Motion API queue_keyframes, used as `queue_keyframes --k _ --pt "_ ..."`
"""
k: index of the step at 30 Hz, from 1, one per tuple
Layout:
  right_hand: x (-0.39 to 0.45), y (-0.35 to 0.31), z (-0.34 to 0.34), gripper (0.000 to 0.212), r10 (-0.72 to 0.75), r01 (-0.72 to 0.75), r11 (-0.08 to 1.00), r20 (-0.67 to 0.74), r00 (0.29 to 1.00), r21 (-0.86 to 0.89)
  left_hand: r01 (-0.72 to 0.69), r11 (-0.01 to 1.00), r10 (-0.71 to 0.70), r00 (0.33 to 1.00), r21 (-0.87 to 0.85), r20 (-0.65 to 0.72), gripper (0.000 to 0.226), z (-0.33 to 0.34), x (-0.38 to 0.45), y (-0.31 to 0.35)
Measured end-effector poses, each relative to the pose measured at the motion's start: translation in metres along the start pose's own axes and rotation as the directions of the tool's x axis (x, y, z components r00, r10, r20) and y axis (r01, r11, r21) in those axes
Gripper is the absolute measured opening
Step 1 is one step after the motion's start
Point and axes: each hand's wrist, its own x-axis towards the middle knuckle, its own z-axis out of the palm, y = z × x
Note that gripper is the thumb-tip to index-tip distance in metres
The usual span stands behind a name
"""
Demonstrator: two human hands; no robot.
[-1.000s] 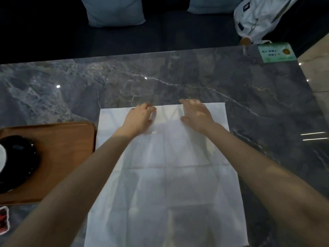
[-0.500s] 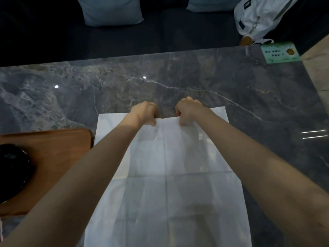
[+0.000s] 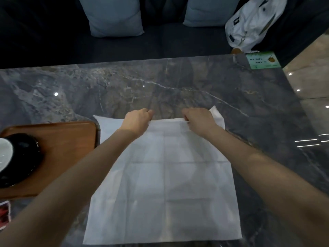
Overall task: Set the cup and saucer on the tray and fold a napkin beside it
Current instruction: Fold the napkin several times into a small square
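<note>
A large white napkin (image 3: pixel 163 189) lies unfolded on the dark marble table (image 3: pixel 178 86), with crease lines across it. My left hand (image 3: pixel 137 120) and my right hand (image 3: pixel 197 120) each pinch its far edge, lifted slightly off the table between them. The napkin's far corners stick out to both sides of my hands. To the left stands a wooden tray (image 3: pixel 67 145). On the tray rests a black saucer (image 3: pixel 26 157) holding a cup (image 3: pixel 5 154) with a white inside, cut off by the frame's left edge.
A green card (image 3: pixel 263 60) lies at the table's far right corner. Behind the table is a dark sofa with two pale cushions (image 3: pixel 114 16) and a white bag (image 3: pixel 252 24). A red-printed item (image 3: pixel 4 214) pokes in at lower left. Tiled floor shows at right.
My hands went from pressing flat on the napkin's far part to pinching its far edge, then moved apart along it and raised it a little.
</note>
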Motion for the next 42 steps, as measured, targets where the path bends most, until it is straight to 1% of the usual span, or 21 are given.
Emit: queue_keyframes --k 1,3,5,6,8,10,11,15,16,17,19,20,23,26,28,31,33,36,37,39,42 --pt "-0.009 0.000 -0.001 0.017 -0.007 0.007 1.000 -0.033 0.999 -0.006 -0.020 1.000 0.020 1.000 0.017 -0.010 0.019 -0.002 -0.010 0.000" --pt "-0.030 -0.003 -0.002 0.013 -0.051 0.054 0.998 -0.151 0.987 0.018 -0.087 0.993 0.091 0.995 0.084 -0.048 0.018 -0.004 -0.031 -0.002" --pt "-0.052 -0.007 0.003 0.015 -0.118 0.131 0.991 -0.314 0.942 0.021 -0.175 0.973 0.198 0.968 0.151 -0.151 0.018 -0.001 -0.054 -0.005" --pt "-0.064 -0.010 0.003 0.013 -0.151 0.164 0.986 -0.362 0.920 0.005 -0.230 0.959 0.262 0.944 0.167 -0.203 0.021 0.002 -0.064 -0.006" --pt "-0.087 -0.018 0.006 0.008 -0.223 0.228 0.973 -0.421 0.879 -0.039 -0.326 0.925 0.370 0.889 0.195 -0.270 0.036 0.009 -0.087 -0.007" --pt "-0.108 -0.025 0.015 0.007 -0.279 0.273 0.959 -0.458 0.844 -0.081 -0.356 0.909 0.409 0.864 0.219 -0.293 0.043 0.017 -0.108 -0.006" --pt "-0.119 -0.028 0.020 0.011 -0.298 0.289 0.953 -0.470 0.831 -0.092 -0.361 0.903 0.420 0.858 0.235 -0.297 0.042 0.021 -0.119 -0.003" --pt "-0.160 -0.042 0.038 0.026 -0.348 0.313 0.938 -0.434 0.831 -0.151 -0.412 0.871 0.486 0.805 0.267 -0.340 0.037 0.046 -0.163 0.010" --pt "-0.170 -0.046 0.044 0.032 -0.370 0.321 0.928 -0.405 0.836 -0.186 -0.434 0.863 0.502 0.795 0.259 -0.340 0.042 0.052 -0.174 0.014" --pt "-0.180 -0.049 0.051 0.040 -0.397 0.338 0.916 -0.370 0.840 -0.216 -0.452 0.856 0.514 0.792 0.250 -0.330 0.052 0.059 -0.184 0.016" --pt "-0.199 -0.056 0.064 0.056 -0.432 0.372 0.896 -0.290 0.854 -0.241 -0.460 0.854 0.517 0.804 0.243 -0.293 0.079 0.068 -0.200 0.020" --pt "-0.207 -0.059 0.069 0.059 -0.436 0.381 0.894 -0.260 0.861 -0.238 -0.457 0.856 0.513 0.811 0.241 -0.281 0.087 0.072 -0.207 0.022" --pt "-0.223 -0.071 0.083 0.053 -0.424 0.379 0.901 -0.248 0.871 -0.210 -0.455 0.855 0.512 0.816 0.248 -0.268 0.091 0.085 -0.224 0.027" --pt "-0.234 -0.079 0.098 0.056 -0.394 0.356 0.917 -0.276 0.877 -0.177 -0.452 0.859 0.505 0.826 0.240 -0.252 0.092 0.099 -0.236 0.028" --pt "-0.239 -0.083 0.105 0.049 -0.370 0.340 0.928 -0.275 0.888 -0.150 -0.441 0.868 0.488 0.843 0.230 -0.225 0.094 0.107 -0.241 0.028" --pt "-0.245 -0.085 0.112 0.037 -0.313 0.286 0.948 -0.245 0.918 -0.140 -0.450 0.867 0.493 0.838 0.212 -0.235 0.078 0.117 -0.246 0.030" --pt "-0.249 -0.085 0.117 0.033 -0.288 0.267 0.956 -0.234 0.929 -0.119 -0.470 0.858 0.513 0.815 0.208 -0.270 0.060 0.121 -0.249 0.033" --pt "-0.252 -0.094 0.124 0.018 -0.293 0.289 0.956 -0.257 0.921 -0.055 -0.514 0.837 0.548 0.777 0.189 -0.312 0.031 0.127 -0.255 0.042" --pt "-0.253 -0.100 0.125 0.019 -0.302 0.301 0.953 -0.257 0.918 -0.041 -0.526 0.830 0.557 0.775 0.183 -0.298 0.026 0.128 -0.256 0.046" --pt "-0.254 -0.112 0.128 0.020 -0.329 0.331 0.943 -0.257 0.909 -0.038 -0.534 0.821 0.571 0.781 0.202 -0.254 0.024 0.132 -0.257 0.053" --pt "-0.252 -0.123 0.131 0.014 -0.367 0.361 0.930 -0.276 0.889 -0.074 -0.522 0.831 0.554 0.807 0.190 -0.205 0.022 0.135 -0.260 0.063"
